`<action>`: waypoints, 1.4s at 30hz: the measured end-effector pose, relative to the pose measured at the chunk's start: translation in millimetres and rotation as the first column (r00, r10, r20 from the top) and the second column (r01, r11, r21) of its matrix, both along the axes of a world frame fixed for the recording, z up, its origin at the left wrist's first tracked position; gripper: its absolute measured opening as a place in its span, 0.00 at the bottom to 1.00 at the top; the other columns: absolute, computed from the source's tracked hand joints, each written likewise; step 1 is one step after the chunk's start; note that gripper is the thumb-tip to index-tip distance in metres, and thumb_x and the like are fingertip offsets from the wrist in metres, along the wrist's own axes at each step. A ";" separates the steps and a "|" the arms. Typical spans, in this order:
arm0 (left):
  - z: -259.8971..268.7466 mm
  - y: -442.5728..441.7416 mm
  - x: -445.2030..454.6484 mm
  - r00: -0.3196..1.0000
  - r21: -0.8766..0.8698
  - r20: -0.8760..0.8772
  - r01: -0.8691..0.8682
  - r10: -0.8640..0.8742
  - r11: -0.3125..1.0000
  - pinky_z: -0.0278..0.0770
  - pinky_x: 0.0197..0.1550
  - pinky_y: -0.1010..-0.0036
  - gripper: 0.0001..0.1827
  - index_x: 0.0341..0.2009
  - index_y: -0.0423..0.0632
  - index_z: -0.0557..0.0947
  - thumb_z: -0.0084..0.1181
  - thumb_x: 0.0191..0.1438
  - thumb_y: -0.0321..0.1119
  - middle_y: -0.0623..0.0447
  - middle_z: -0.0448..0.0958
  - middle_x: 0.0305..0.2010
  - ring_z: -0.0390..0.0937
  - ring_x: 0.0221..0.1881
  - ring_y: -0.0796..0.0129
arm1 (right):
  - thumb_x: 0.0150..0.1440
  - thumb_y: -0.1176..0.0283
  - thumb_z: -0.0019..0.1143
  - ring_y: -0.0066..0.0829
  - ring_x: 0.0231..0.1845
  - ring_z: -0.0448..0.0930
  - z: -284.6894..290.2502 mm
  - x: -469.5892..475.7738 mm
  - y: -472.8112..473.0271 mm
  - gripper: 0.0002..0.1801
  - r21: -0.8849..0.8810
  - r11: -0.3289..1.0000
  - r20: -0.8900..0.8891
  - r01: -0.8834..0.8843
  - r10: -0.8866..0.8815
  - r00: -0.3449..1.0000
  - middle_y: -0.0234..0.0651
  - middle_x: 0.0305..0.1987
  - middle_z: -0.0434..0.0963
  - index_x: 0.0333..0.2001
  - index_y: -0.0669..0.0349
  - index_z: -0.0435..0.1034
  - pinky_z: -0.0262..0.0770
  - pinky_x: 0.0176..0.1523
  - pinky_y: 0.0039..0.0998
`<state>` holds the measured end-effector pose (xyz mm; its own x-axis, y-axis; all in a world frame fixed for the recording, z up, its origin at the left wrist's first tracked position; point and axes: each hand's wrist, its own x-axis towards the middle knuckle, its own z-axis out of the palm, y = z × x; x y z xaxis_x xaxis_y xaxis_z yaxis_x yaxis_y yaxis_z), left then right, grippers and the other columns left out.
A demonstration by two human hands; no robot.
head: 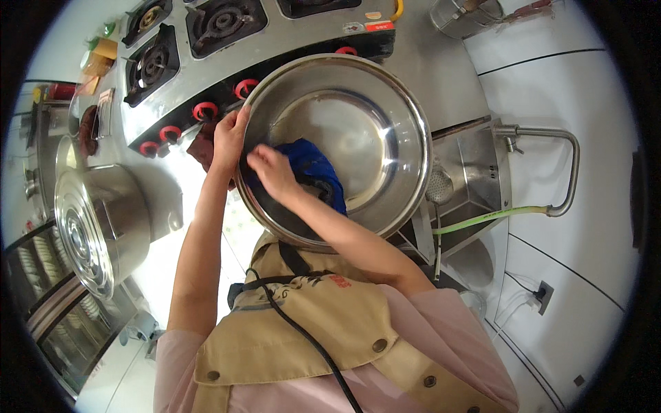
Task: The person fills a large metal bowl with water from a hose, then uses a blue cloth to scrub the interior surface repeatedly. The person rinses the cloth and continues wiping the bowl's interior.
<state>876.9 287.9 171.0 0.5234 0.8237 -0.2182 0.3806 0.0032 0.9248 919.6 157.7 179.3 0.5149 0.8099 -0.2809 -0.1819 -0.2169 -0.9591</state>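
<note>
A large stainless steel basin is tilted in front of my body, its shiny inside facing up. My left hand grips its left rim, thumb up along the edge. Inside the basin, against the lower left wall, lies a bunched blue cloth with a darker patch. My right hand reaches into the basin with curled fingers, holding the cloth at its left side; the hand is slightly blurred and its fingertips are partly hidden. Behind the left rim a dark red-brown cloth shows in part.
Beyond the basin stands a gas stove with red-ringed knobs. To the left is a lidded steel pot. On the right are a sink, a bent tap with a green hose, and a perforated ladle.
</note>
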 end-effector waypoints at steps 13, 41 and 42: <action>14.9 -2.3 4.9 0.999 -0.043 -0.012 0.051 -0.052 0.998 0.63 0.27 0.80 0.21 0.29 0.40 0.79 0.52 0.57 0.48 0.61 0.70 0.21 0.62 0.24 0.81 | 0.42 0.60 0.51 0.43 0.31 0.78 59.8 104.3 -169.2 0.13 -0.870 0.218 0.156 -0.442 0.973 0.172 0.42 0.23 0.76 0.23 0.58 0.74 0.74 0.36 0.41; 13.9 7.7 7.0 0.979 0.202 -0.159 0.162 -0.131 0.966 0.70 0.30 0.64 0.25 0.28 0.36 0.76 0.56 0.52 0.51 0.37 0.71 0.21 0.69 0.22 0.49 | 0.40 0.77 0.52 0.32 0.41 0.71 84.3 195.7 -177.1 0.08 -0.736 0.675 0.673 -0.043 0.724 -0.155 0.33 0.30 0.75 0.23 0.53 0.77 0.63 0.46 0.35; 10.0 7.0 7.5 0.982 0.204 -0.147 0.145 -0.117 0.968 0.70 0.30 0.64 0.25 0.28 0.37 0.76 0.56 0.51 0.51 0.37 0.72 0.22 0.71 0.23 0.48 | 0.40 0.78 0.52 0.32 0.38 0.72 91.4 198.6 -164.1 0.08 -0.657 0.753 0.752 -0.035 0.658 0.037 0.34 0.30 0.75 0.23 0.55 0.77 0.65 0.44 0.34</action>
